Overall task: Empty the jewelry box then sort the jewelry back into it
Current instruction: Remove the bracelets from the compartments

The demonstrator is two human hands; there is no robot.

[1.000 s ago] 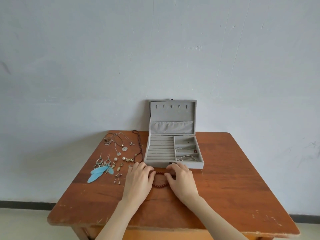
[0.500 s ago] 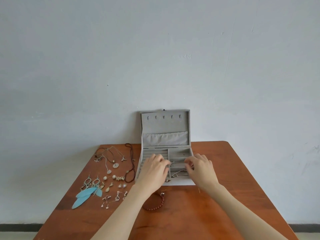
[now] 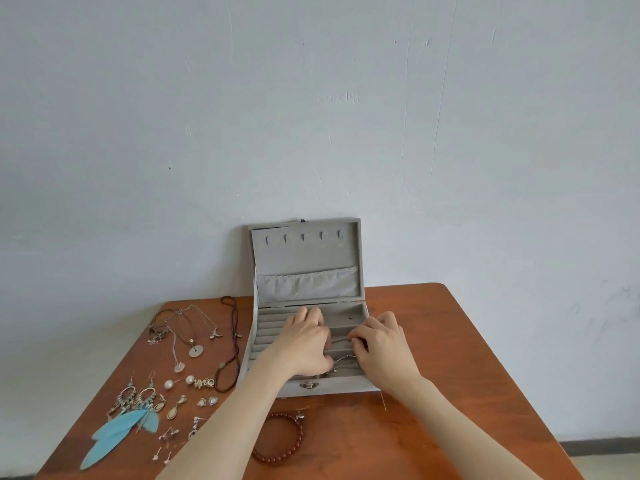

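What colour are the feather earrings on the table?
Light blue; the feather earrings show clearly in the head view, at the table's left.

A pale grey-blue plastered wall, scuffed and scratched, fills most of the view. A reddish-brown wooden table with rounded corners stands against it. At lower right a dark skirting strip runs above light floor; soft, even light

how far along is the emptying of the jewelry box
Mostly emptied: necklaces, earrings and a red bead bracelet lie on the table. In hand: both hands, left and right, are inside the open jewelry box, fingering a thin silver chain in its right-side compartments. Left: remove the remaining chains, then sort everything back.
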